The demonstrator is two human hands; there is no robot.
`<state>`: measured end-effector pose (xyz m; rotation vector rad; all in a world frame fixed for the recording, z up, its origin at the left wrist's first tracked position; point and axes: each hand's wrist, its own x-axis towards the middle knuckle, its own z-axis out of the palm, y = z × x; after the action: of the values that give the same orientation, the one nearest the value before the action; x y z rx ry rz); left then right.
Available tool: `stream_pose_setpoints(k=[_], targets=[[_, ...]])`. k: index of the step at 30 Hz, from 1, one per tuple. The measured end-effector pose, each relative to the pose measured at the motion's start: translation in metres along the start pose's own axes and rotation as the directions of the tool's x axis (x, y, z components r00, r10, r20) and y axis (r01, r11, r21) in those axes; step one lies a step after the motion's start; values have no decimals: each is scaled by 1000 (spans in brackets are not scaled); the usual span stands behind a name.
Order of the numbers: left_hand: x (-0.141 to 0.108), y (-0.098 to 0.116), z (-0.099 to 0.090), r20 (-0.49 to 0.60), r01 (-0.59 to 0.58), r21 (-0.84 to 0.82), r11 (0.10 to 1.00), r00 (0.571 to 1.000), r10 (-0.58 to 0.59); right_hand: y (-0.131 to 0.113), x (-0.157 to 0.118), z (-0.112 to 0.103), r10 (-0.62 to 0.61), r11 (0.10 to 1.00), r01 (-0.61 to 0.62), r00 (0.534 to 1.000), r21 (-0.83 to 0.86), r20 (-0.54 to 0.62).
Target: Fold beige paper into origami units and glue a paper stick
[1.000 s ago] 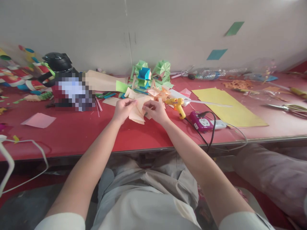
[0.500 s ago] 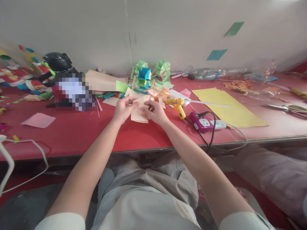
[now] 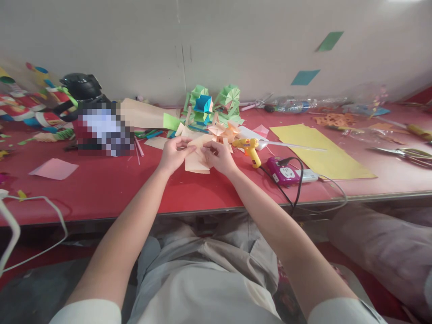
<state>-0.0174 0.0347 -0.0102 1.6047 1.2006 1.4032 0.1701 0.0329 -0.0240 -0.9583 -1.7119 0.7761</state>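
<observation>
A pale peach sheet of paper [image 3: 197, 163] is held between my two hands, just above the red table. My left hand [image 3: 175, 153] pinches its left side between thumb and fingers. On the other side my right hand [image 3: 218, 155] grips the paper with bent fingers, its thumb close to the left one. Peach folded paper pieces [image 3: 224, 131] lie right behind my hands. Beyond them stand green folded paper shapes [image 3: 229, 98] and a blue one [image 3: 203, 104]. A yellow glue gun [image 3: 249, 148] with a clear glue stick lies to the right of my right hand.
A purple power socket [image 3: 285, 173] with cables sits near the right front edge. Yellow paper [image 3: 324, 153], scissors [image 3: 401, 153] and a plastic bottle [image 3: 293, 105] are further right. Left lie a pink sheet [image 3: 54, 169] and a blurred-out object [image 3: 103, 130]. A person's leg [image 3: 378, 247] shows at right.
Both hands stay in almost the same place. The held paper has shifted very slightly, and the fingers of my right hand have closed in a little.
</observation>
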Motion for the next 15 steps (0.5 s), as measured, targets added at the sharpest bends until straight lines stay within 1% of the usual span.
stream_pose_setpoints(k=[6, 12, 15], targets=[[0, -1, 0, -26, 1, -27, 1000, 1000, -2, 1, -1, 1, 34, 999, -34, 999, 14, 14], [1, 2, -1, -79, 40, -89, 995, 996, -48, 7, 0, 1, 7, 1000, -7, 998, 10, 63], [1, 4, 0, -116, 39, -107, 993, 992, -52, 11, 1, 1, 10, 999, -12, 997, 33, 77]])
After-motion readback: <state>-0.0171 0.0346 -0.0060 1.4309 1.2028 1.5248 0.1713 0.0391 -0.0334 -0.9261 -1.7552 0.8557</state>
